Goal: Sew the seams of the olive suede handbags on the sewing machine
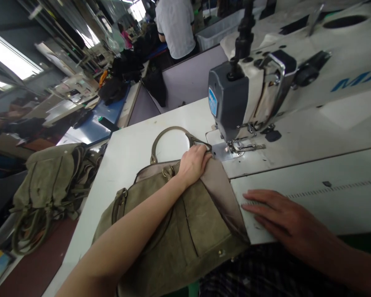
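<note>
An olive-green canvas bag [185,227] lies on the white sewing table [132,144], its curved handle [170,134] pointing toward the machine. My left hand [194,164] is closed on the bag's upper edge and its beige lining [218,185], close to the presser foot [235,146] of the sewing machine [250,90]. Beside the lining's right edge, my right hand [280,214] lies flat on the table with fingers stretched out, holding nothing.
A pile of similar olive bags [52,181] sits on a stand to the left. A person in a white shirt [176,24] works at the back. A white plastic bin [219,27] stands behind the machine. Blue worktables [92,123] run along the left.
</note>
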A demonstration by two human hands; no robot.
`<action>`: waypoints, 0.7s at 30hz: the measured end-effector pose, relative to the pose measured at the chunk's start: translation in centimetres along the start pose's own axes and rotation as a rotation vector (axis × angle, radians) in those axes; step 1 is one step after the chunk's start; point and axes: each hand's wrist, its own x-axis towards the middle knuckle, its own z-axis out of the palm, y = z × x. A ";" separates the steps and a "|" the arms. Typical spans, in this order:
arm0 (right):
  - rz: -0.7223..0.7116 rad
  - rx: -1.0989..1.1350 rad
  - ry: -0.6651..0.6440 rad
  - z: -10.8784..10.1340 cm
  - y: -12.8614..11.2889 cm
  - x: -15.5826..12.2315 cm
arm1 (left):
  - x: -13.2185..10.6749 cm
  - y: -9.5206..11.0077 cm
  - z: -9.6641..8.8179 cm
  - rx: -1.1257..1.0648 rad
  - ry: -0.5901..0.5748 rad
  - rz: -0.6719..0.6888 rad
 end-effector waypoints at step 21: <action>-0.062 0.130 0.020 -0.7 -1.7 1.9 | 0.6 3.0 0.1 0.074 -0.098 0.136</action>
